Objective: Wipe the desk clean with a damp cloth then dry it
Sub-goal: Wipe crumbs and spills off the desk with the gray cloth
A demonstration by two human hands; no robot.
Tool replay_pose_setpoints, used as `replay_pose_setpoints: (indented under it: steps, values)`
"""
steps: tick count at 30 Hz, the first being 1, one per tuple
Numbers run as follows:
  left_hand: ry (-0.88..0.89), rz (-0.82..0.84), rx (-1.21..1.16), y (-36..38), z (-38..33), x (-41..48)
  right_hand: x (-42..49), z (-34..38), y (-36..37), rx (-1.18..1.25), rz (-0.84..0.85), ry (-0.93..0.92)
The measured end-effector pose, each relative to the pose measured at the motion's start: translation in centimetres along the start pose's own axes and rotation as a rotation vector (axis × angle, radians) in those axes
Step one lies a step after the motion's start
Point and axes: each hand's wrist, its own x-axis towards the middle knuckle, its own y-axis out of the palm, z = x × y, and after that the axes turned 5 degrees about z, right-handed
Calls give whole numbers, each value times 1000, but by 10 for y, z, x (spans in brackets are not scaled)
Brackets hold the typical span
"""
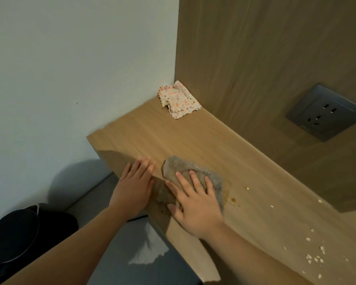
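Rag, grey, near front edge of wooden surface, pressed flat under right hand, fingers straight and spread. Left hand rests on front edge just beside it, fingers straight, holding nothing. Spotted cloth crumpled in far corner. Brown stain, crumbs to right.

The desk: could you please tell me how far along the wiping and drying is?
Early on. The far end of the desk looks clean. In hand: the right hand presses the grey cloth flat near the front edge, with the left hand resting beside it. Left: brown spots by the cloth, crumbs scattered further right, then drying; the patterned cloth lies untouched in the corner.
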Motion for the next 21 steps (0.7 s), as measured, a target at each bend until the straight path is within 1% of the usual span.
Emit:
replay_pose_setpoints:
  steps: [1, 2, 4, 6, 7, 8, 9, 10, 11, 12, 13, 14, 16, 17, 18, 19, 21]
  values:
    - [0, 13, 6, -1, 1, -2, -1, -18, -1, 22, 59, 3]
    - [3, 22, 17, 0, 0, -4, 1, -36, -4, 69, 102, 66]
    - [27, 22, 69, 2, -3, -9, 9, -63, -10, 123, 64, 308]
    - [53, 33, 93, 6, -3, -12, 16, -55, -12, 214, 40, 486]
    - [53, 30, 92, 6, -4, -14, 14, -39, -9, 227, 36, 509]
    - [51, 12, 87, 5, -6, -15, 9, -20, -4, 209, 0, 466]
    - [48, -12, 74, 3, -8, -14, 3, -5, 2, 163, -58, 360]
    - [39, -33, 50, 1, -11, -13, -8, 3, 3, 157, -57, 259]
    - [26, -52, 15, -1, -14, -11, -16, 2, 0, 142, -13, 166]
    - [12, -72, -16, -4, -18, -8, -19, -12, 0, 70, 12, 99]
    - [1, -91, -37, -6, -21, -4, -16, -33, -1, 20, 18, 65]
    - [-1, -105, -46, -8, -24, 2, -10, -56, -4, 37, 35, 107]
    - [19, -88, -34, -9, -29, 19, 4, -90, -13, 136, 68, 360]
    - [30, -69, -32, -9, -32, 27, 10, -95, -16, 167, 48, 457]
    - [28, -50, -45, -7, -34, 34, 14, -90, -16, 197, 35, 501]
    - [12, -39, -61, -5, -37, 39, 16, -79, -10, 194, 23, 469]
    - [-30, -33, -47, -2, -41, 43, 13, -56, -3, 110, -42, 279]
